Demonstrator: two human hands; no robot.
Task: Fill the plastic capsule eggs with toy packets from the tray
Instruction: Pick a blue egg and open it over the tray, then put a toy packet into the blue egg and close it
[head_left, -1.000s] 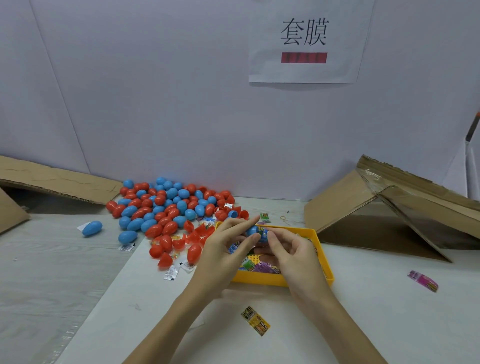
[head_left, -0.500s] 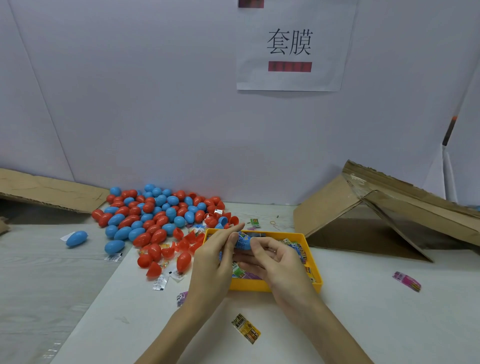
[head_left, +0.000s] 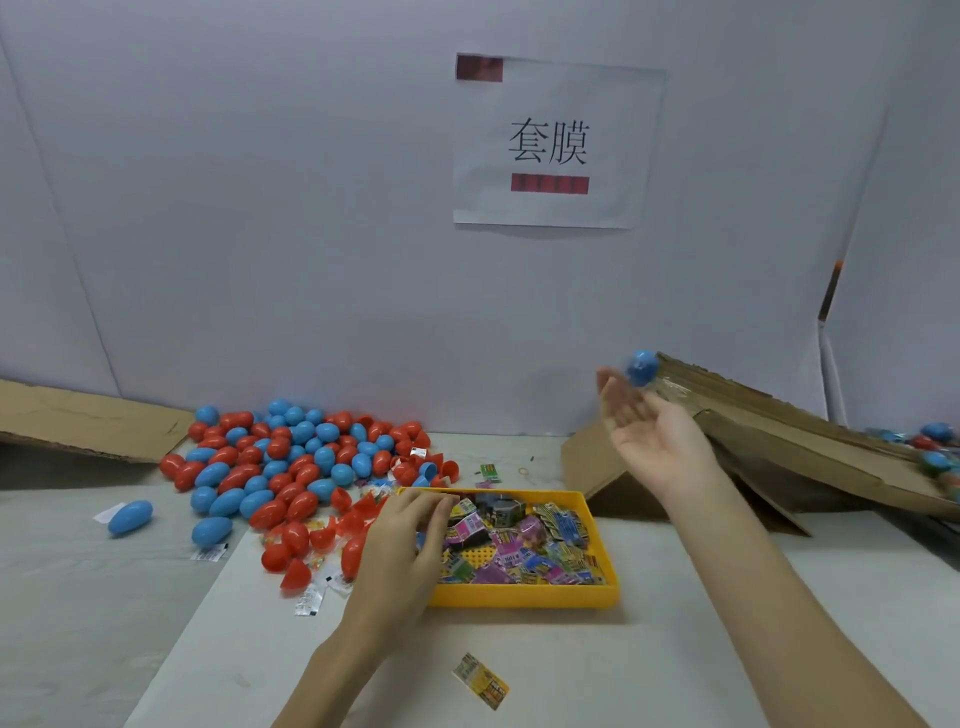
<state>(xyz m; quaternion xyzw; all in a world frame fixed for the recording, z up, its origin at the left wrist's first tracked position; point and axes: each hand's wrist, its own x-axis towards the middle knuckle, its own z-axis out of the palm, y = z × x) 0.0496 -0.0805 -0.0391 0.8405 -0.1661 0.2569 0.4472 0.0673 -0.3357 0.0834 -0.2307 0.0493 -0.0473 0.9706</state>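
A yellow tray (head_left: 524, 598) holds several colourful toy packets (head_left: 519, 545) at the table's middle. My left hand (head_left: 410, 551) rests over the tray's left edge, fingers loosely bent above the packets; I cannot see anything held in it. My right hand (head_left: 649, 431) is raised to the right, palm up, fingers spread. A blue capsule egg (head_left: 642, 367) is in the air just beyond its fingertips, near the top of a cardboard flap (head_left: 779, 415). A heap of red and blue eggs (head_left: 291, 467) lies left of the tray.
Several closed eggs (head_left: 935, 452) lie behind the cardboard flap at the far right. A loose packet (head_left: 480, 680) lies on the table in front of the tray. One blue egg (head_left: 130, 518) sits apart at the left. Flat cardboard (head_left: 88, 421) leans at the back left.
Both hands were together on a blue egg over the tray. My right hand has since swung up to the right and let the egg go; my left hand dropped onto the tray.
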